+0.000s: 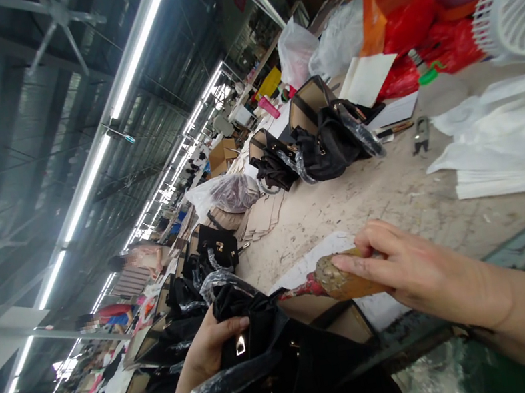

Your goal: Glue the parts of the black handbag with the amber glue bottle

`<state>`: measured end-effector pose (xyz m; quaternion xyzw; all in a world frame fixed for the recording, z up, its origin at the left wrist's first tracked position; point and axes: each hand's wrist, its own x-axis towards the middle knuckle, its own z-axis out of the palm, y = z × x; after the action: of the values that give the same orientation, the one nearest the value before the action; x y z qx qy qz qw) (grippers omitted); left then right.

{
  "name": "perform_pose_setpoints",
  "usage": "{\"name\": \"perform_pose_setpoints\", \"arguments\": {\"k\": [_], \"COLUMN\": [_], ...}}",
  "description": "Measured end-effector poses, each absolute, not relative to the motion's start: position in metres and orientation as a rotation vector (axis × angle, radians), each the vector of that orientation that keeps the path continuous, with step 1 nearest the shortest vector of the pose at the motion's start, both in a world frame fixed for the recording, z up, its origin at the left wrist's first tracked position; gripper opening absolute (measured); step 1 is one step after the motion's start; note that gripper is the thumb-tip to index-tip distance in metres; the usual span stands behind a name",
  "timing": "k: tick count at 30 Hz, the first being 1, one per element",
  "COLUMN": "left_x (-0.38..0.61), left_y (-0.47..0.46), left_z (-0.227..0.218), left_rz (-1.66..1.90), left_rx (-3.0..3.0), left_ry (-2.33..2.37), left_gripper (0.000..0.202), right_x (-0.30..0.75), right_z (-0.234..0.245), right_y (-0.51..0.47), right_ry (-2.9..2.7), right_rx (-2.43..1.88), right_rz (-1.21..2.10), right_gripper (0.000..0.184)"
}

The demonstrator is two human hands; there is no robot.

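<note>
Black handbag: nearest the camera, at the lower middle of the view, its handle wrapped in clear plastic, a small metal clasp showing on its front.
Left hand: clenched on the upper edge of the black handbag, thumb laid across the dark material just beside the clasp.
Right hand: closed around a glue bottle — amber, smeared, its reddish nozzle pointing toward the black handbag's top.
Glue bottle position: held low over the near edge of the surface, nozzle just beside the folded black material.
White sheet: lay flat on the surface under the bottle and the right hand.
Farther handbags: black-and-tan, plastic on their handles, standing well apart toward the middle of the surface.
Metal snips: lay near those bags, beside a stack of white paper.
Red and orange plastic bags: heaped at the far right, beside a white fan guard.
Other people: seated far down the row — too blurred to tell more.
</note>
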<state>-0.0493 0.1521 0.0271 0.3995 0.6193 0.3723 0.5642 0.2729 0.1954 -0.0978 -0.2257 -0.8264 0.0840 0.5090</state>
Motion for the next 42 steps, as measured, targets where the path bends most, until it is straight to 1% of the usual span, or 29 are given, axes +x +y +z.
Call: {"name": "perform_pose_setpoints", "arguments": {"k": [8,12,21,31,38,42], "left_x": [-0.047,-0.048,-0.037,-0.038,-0.041,-0.042], "left_y": [0.15,0.149,0.147,0.148,0.15,0.151], "left_z": [0.027,0.027,0.033,0.033,0.031,0.031], "left_rz": [0.893,0.891,0.917,0.915,0.896,0.879], "left_rx": [0.96,0.946,0.946,0.936,0.929,0.938], "left_ry": [1.451,1.416,1.506,1.507,1.494,1.497], "left_gripper": [0.036,0.033,0.036,0.033,0.036,0.034], "right_x": [0.269,0.271,0.268,0.267,0.267,0.268], "right_z": [-0.097,-0.099,-0.096,-0.101,-0.102,-0.101], "right_y": [0.193,0.194,0.193,0.191,0.193,0.193], "right_ry": [-2.007,-1.992,-2.014,-1.999,-2.011,-2.007], "right_rx": [-0.521,-0.565,-0.598,-0.626,-0.646,-0.652], "right_rz": [0.18,0.189,0.239,0.263,0.241,0.241], "right_gripper": [0.045,0.048,0.052,0.058,0.059,0.058]}}
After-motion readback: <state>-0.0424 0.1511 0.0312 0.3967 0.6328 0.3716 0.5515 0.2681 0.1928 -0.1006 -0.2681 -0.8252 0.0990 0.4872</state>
